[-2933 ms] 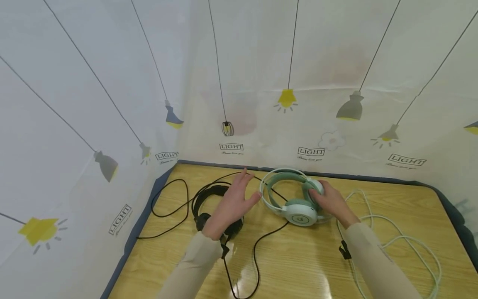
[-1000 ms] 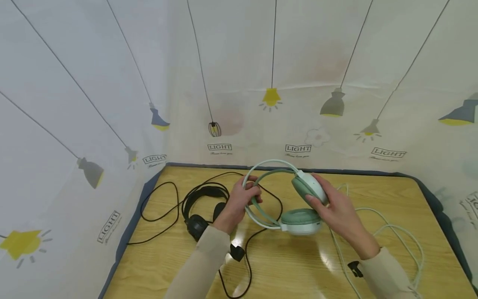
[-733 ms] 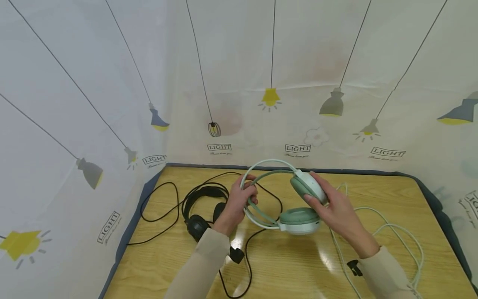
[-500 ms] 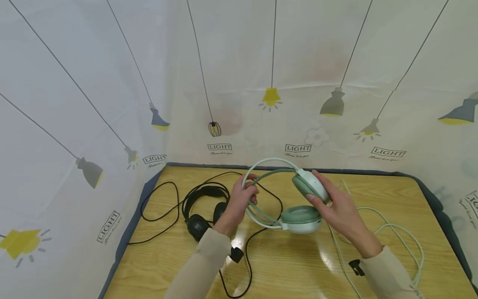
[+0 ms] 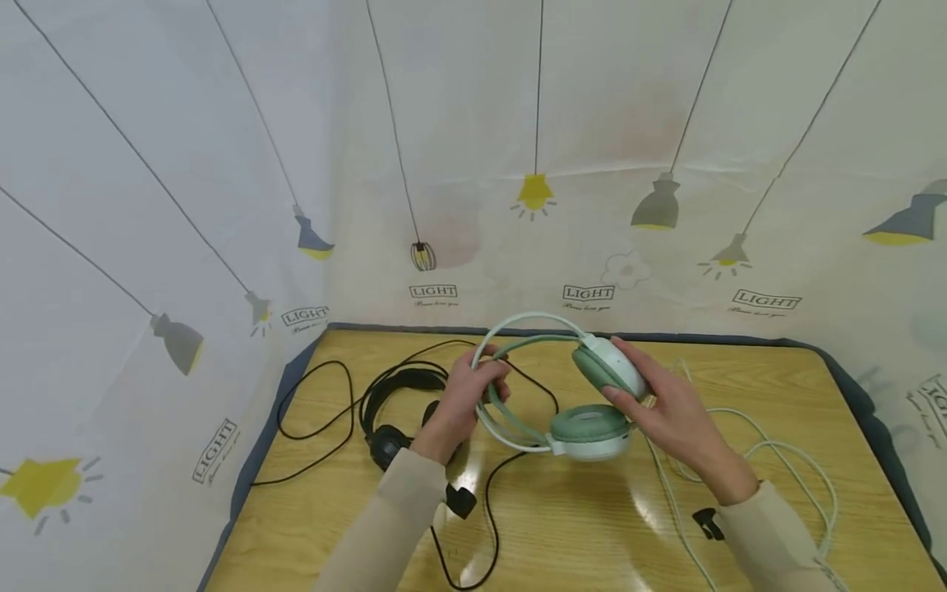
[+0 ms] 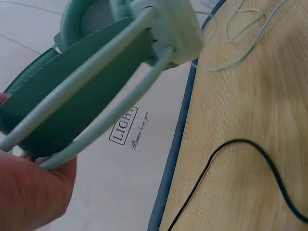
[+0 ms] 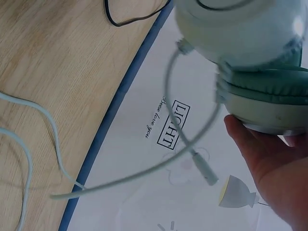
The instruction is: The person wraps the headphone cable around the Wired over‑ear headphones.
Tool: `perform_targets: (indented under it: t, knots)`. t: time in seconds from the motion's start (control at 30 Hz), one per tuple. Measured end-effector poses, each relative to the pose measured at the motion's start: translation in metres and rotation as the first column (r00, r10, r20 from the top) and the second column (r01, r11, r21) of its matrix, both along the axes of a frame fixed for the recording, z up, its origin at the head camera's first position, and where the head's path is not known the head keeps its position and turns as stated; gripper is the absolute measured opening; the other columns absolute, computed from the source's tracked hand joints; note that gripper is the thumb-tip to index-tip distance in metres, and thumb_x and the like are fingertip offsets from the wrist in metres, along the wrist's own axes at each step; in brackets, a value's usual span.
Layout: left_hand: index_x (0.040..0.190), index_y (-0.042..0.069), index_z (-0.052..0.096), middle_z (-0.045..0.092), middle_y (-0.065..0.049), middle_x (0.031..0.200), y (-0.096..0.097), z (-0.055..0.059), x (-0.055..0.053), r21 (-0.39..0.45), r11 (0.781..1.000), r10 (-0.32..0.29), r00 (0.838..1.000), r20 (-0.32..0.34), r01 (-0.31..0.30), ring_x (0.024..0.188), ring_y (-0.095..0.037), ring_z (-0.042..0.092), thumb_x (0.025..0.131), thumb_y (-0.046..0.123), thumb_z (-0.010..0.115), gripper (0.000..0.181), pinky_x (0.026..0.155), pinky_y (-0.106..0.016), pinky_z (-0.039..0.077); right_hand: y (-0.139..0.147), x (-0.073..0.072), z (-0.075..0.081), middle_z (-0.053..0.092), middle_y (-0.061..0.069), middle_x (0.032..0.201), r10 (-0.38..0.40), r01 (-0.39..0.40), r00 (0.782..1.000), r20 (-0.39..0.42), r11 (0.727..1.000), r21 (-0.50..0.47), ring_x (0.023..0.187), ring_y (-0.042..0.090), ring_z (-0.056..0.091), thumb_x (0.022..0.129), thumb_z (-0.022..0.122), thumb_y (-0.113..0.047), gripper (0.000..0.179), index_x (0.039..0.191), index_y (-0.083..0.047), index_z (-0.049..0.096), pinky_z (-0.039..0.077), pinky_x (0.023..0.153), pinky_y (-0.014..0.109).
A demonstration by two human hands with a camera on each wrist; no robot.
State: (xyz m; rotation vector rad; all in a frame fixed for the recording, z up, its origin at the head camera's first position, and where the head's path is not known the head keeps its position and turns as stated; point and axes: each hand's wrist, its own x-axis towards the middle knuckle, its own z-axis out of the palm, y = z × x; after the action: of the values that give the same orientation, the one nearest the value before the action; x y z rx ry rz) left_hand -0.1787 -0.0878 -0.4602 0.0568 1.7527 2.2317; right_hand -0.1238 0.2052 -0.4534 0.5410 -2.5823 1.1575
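Note:
A pale mint over-ear headset (image 5: pixel 589 436) with green ear cushions is held up over the wooden table. My left hand (image 5: pixel 464 397) grips its headband on the left, fingers curled round the thin outer bands and the green inner strap, as the left wrist view also shows. Around the far ear cup, my right hand (image 5: pixel 676 417) has its thumb on the cushion side and its fingers behind. The near cup hangs lower, cushion facing up. A microphone boom (image 7: pixel 204 168) and a cable come off the cups in the right wrist view. Behind my left forearm lies a black headset (image 5: pixel 390 444), partly hidden.
The black headset's cord (image 5: pixel 494 493) loops across the left and middle of the wooden table (image 5: pixel 577 534). A mint cable (image 5: pixel 802 452) lies coiled at the right. White sheeting printed with lamps (image 5: pixel 473 164) walls the back and sides.
Earlier my left hand was spread open beside the mint headset; now it grips the headband. The headset is lifted and tilted, its cups turned. Over the last half second there is only a slight leftward shift.

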Motion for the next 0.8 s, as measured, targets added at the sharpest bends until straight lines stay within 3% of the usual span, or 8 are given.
perform_targets:
  t: [0.13, 0.23, 0.33, 0.4, 0.5, 0.63, 0.73, 0.8]
  knots:
    - [0.105, 0.008, 0.050, 0.043, 0.004, 0.057, 0.004, 0.003, 0.002, 0.089, 0.995, 0.056, 0.997, -0.044, -0.052, 0.046, -0.008, 0.043, 0.091, 0.004, 0.056, 0.016, 0.049, -0.024, 0.040, 0.003, 0.001, 0.003, 0.064, 0.022, 0.129, 0.029, -0.029, 0.999, 0.030, 1.000, 0.001, 0.102, 0.032, 0.068, 0.095, 0.074, -0.017, 0.069, 0.157, -0.009, 0.042, 0.056, 0.079, 0.051]
    - [0.098, 0.009, 0.047, 0.037, 0.006, 0.056, 0.004, 0.006, 0.002, 0.157, 0.986, 0.063, 0.994, -0.088, -0.049, 0.045, -0.006, 0.036, 0.090, 0.001, 0.053, 0.013, 0.046, -0.022, 0.031, 0.011, 0.004, 0.008, 0.059, 0.020, 0.142, 0.078, -0.078, 0.996, 0.044, 0.997, -0.008, 0.117, 0.035, 0.065, 0.099, 0.069, -0.015, 0.067, 0.159, -0.009, 0.039, 0.055, 0.088, 0.055]
    - [0.097, 0.007, 0.046, 0.035, 0.006, 0.056, -0.001, 0.010, 0.003, 0.197, 0.980, 0.054, 0.987, -0.149, -0.023, 0.045, -0.005, 0.033, 0.090, -0.002, 0.050, 0.013, 0.044, -0.022, 0.027, 0.025, 0.007, 0.013, 0.050, 0.018, 0.153, 0.094, -0.092, 0.995, 0.032, 0.993, -0.067, 0.136, 0.022, 0.054, 0.104, 0.056, -0.009, 0.059, 0.160, -0.010, 0.037, 0.049, 0.104, 0.038]
    - [0.096, 0.007, 0.044, 0.034, 0.007, 0.055, -0.006, 0.013, 0.005, 0.215, 0.977, 0.035, 0.983, -0.181, 0.004, 0.044, -0.004, 0.033, 0.090, -0.002, 0.049, 0.012, 0.044, -0.022, 0.026, 0.037, 0.009, 0.016, 0.048, 0.016, 0.155, 0.065, -0.064, 0.998, 0.004, 0.992, -0.108, 0.140, 0.009, 0.047, 0.107, 0.048, -0.006, 0.053, 0.159, -0.010, 0.040, 0.043, 0.106, 0.023]
    - [0.096, 0.008, 0.044, 0.034, 0.008, 0.057, -0.012, 0.017, 0.006, 0.245, 0.969, 0.012, 0.979, -0.201, 0.038, 0.044, -0.002, 0.033, 0.089, -0.003, 0.048, 0.014, 0.044, -0.022, 0.025, 0.055, 0.013, 0.019, 0.053, 0.007, 0.152, 0.002, -0.005, 1.000, -0.018, 0.989, -0.151, 0.134, -0.008, 0.045, 0.108, 0.043, -0.006, 0.046, 0.154, -0.009, 0.047, 0.035, 0.101, 0.006]
    - [0.099, 0.009, 0.044, 0.034, 0.008, 0.060, -0.017, 0.022, 0.006, 0.300, 0.952, -0.002, 0.980, -0.199, 0.063, 0.045, -0.001, 0.034, 0.090, -0.004, 0.046, 0.015, 0.044, -0.020, 0.024, 0.070, 0.017, 0.019, 0.058, 0.007, 0.147, -0.050, 0.048, 0.999, -0.013, 0.994, -0.100, 0.122, -0.010, 0.050, 0.109, 0.043, -0.009, 0.043, 0.151, -0.012, 0.054, 0.035, 0.096, 0.006]
    - [0.099, 0.009, 0.045, 0.034, 0.008, 0.063, -0.019, 0.025, 0.005, 0.346, 0.936, 0.000, 0.982, -0.188, 0.066, 0.045, 0.000, 0.034, 0.090, -0.004, 0.044, 0.016, 0.045, -0.018, 0.025, 0.077, 0.018, 0.013, 0.066, 0.010, 0.134, -0.062, 0.060, 0.998, -0.031, 0.997, -0.053, 0.098, -0.011, 0.053, 0.109, 0.044, -0.009, 0.042, 0.148, -0.012, 0.057, 0.035, 0.089, 0.007]
    - [0.098, 0.010, 0.047, 0.035, 0.008, 0.065, -0.019, 0.026, 0.005, 0.376, 0.925, 0.005, 0.985, -0.175, 0.062, 0.046, 0.001, 0.035, 0.090, -0.004, 0.043, 0.017, 0.045, -0.017, 0.026, 0.081, 0.018, 0.006, 0.068, 0.010, 0.132, -0.058, 0.057, 0.998, -0.028, 0.998, -0.038, 0.102, -0.012, 0.054, 0.109, 0.042, -0.009, 0.040, 0.145, -0.009, 0.060, 0.035, 0.091, 0.007]
